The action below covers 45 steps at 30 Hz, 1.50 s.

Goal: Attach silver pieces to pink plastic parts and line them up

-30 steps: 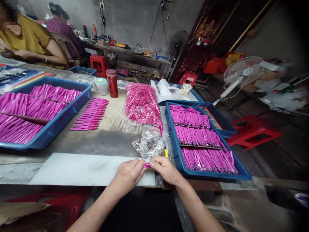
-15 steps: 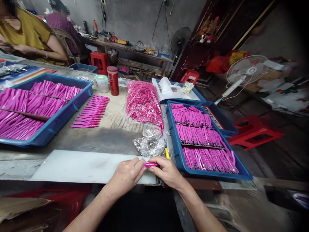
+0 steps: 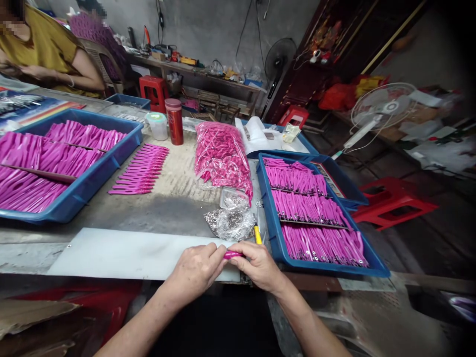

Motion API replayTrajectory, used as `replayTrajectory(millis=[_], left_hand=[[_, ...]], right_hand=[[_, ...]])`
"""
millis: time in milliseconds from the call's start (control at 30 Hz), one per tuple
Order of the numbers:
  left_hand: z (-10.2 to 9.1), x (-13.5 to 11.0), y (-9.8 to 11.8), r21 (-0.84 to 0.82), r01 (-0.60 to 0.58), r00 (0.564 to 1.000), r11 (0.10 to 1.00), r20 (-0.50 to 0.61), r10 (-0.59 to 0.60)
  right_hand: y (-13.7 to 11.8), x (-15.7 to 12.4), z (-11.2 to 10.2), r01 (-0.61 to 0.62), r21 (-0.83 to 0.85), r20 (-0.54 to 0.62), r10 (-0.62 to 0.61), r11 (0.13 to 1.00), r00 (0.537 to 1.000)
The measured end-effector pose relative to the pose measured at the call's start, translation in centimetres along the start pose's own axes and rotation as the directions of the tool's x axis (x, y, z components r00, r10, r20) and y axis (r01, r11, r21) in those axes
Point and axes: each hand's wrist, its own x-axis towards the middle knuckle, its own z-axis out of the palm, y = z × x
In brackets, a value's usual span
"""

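My left hand (image 3: 197, 265) and my right hand (image 3: 259, 264) meet over the right end of a white board (image 3: 130, 255). Between them is a small, glossy magenta piece (image 3: 232, 254), long and rounded, pinched by the fingers of both hands. Its ends are hidden by my fingers. Just beyond my hands lies crumpled clear plastic (image 3: 238, 223) with small shiny metal bits. A yellow-handled tool (image 3: 258, 235) rests right behind my right hand. Further left, a row of similar magenta pieces (image 3: 139, 171) is laid out on the table.
Blue trays full of magenta strips stand at the left (image 3: 80, 201) and right (image 3: 277, 243). A clear bag of pink pieces (image 3: 223, 153), a red flask (image 3: 175, 124) and a lidded tub (image 3: 158, 130) stand mid-table. A co-worker in a yellow top (image 3: 52, 44) sits at the far left.
My hands have drawn slightly closer together around the magenta piece, so less of it shows. The view has shifted a little; the other things lie as before.
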Motion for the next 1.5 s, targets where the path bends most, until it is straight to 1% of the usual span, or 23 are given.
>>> replayTrajectory(millis=[167, 400, 500, 600, 700, 800, 1033, 1200, 1300, 1500], left_hand=[[0.0, 0.1, 0.0, 0.024, -0.006, 1.0, 1.0, -0.016, 0.006], [0.0, 0.1, -0.2, -0.004, -0.025, 0.999, 1.0, -0.03, 0.024], [0.0, 0.0, -0.1, -0.001, -0.003, 0.999, 1.0, -0.032, 0.003], [0.1, 0.0, 0.1, 0.015, 0.037, 0.998, 0.999, -0.053, -0.036], [0.2, 0.0, 0.3, 0.027, 0.064, 0.995, 0.998, -0.077, -0.061], [0.2, 0.1, 0.3, 0.034, 0.055, 0.996, 0.998, -0.077, -0.052], [0.0, 0.0, 0.0, 0.03, -0.006, 0.998, 1.0, -0.058, 0.008], [0.2, 0.0, 0.1, 0.053, 0.054, 0.995, 0.997, -0.086, -0.05], [0.4, 0.0, 0.3, 0.066, 0.07, 0.993, 0.995, -0.095, -0.064], [0.3, 0.0, 0.1, 0.063, 0.04, 0.996, 0.997, -0.083, -0.035]], right_hand=[[0.1, -0.1, -0.1, -0.007, 0.038, -0.021, 0.008, 0.999, 1.0], [-0.1, 0.0, -0.7, -0.014, 0.066, 0.033, 0.012, 0.998, 0.999], [0.0, -0.1, -0.5, -0.011, 0.081, -0.005, 0.012, 0.997, 1.0], [0.1, -0.2, -0.2, -0.012, 0.076, -0.054, 0.016, 0.997, 0.998], [0.2, -0.3, 0.0, -0.025, 0.076, -0.076, 0.031, 0.997, 0.997], [0.2, -0.3, -0.1, -0.019, 0.075, -0.069, 0.025, 0.997, 0.997], [0.4, -0.2, -0.1, -0.006, 0.087, -0.039, 0.01, 0.996, 0.999], [0.3, -0.3, 0.4, -0.023, 0.078, -0.11, 0.031, 0.997, 0.993], [0.3, -0.2, 0.5, -0.025, 0.076, -0.136, 0.036, 0.997, 0.99], [0.3, -0.2, 0.3, -0.027, 0.108, -0.099, 0.038, 0.994, 0.994]])
